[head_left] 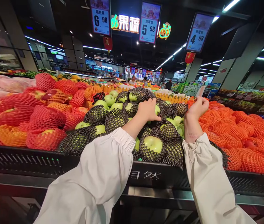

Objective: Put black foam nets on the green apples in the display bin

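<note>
My left hand reaches over a heap of green apples, its fingers and thumb curved around a green apple that shows between them. Many apples there sit in black foam nets, such as the netted apple at the front. To the right, my right hand is raised at the border between the green apples and the fruit in orange-red nets. Its fingers are curled closed. A pale strip stands just above them; I cannot tell whether the hand holds it.
Fruit in pink and orange nets fills the left side. A black slatted front edge runs along the display. Price signs hang overhead. Packaged goods line a shelf at right, and people are far back.
</note>
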Tool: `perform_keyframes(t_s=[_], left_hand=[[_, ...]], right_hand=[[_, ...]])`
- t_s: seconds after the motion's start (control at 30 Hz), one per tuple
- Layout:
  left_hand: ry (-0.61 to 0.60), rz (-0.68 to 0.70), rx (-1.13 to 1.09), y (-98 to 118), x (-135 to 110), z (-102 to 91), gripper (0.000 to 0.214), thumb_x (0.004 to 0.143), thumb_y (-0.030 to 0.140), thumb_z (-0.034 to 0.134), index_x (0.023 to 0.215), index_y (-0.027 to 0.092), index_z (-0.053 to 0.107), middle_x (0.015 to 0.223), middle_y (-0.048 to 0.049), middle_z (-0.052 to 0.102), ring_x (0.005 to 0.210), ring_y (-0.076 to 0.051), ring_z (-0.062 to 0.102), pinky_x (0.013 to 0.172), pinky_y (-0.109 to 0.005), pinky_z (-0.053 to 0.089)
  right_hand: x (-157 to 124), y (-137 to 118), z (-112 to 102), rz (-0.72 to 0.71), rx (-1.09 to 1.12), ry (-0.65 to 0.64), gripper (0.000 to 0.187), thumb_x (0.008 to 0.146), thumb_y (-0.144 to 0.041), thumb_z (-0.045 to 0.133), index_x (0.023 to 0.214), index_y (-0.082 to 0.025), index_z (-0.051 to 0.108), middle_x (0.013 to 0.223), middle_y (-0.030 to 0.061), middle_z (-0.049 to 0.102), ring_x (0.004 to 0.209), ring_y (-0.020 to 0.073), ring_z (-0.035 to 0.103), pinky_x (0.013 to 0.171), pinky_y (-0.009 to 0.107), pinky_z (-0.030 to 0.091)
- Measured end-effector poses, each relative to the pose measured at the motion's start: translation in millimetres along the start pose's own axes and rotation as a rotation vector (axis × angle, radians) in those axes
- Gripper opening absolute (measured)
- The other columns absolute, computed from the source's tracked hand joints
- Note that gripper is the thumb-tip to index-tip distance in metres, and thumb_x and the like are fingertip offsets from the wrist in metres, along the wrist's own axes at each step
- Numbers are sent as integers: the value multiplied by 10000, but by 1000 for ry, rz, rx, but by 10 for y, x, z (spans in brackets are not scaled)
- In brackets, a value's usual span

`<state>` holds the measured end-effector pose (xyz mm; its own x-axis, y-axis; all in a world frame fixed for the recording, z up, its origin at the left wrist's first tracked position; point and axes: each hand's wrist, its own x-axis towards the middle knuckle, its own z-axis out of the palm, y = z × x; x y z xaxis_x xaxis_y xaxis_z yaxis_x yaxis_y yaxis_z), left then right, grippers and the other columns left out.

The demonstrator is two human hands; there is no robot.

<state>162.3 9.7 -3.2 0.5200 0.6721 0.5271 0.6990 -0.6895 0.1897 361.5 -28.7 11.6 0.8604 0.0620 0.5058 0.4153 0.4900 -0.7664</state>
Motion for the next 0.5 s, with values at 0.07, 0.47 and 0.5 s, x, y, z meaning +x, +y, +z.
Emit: perform_keyframes(t_s=[0.07,0.47,0.5], left_hand=[[-86,13,65,-20,7,21,936,595,561,859,1368,146,531,1308,-227,598,1196,-452,590,1016,-498,459],[-294,61,261,51,-47,-166,884,696,716,671,1384,174,552,1362,-178,619,1199,-382,623,995,-474,511],[-309,72,265,53,-46,-167,892,700,713,666,1401,177,538,1378,-175,609,1215,-383,612,1003,-474,507]], right_hand=[[-6,-51,-24,-35,-54,68,91,838,-190,492,826,-257,432,1068,116,646,1019,234,609,984,388,471],[-174,-168,-108,-90,-1261,-808,318,806,-246,695,1091,-107,667,1170,233,691,1087,345,673,893,456,541],[-170,-169,-115,-41,-1371,-970,282,774,-240,734,1016,-100,697,1085,217,719,1027,331,697,850,427,557]])
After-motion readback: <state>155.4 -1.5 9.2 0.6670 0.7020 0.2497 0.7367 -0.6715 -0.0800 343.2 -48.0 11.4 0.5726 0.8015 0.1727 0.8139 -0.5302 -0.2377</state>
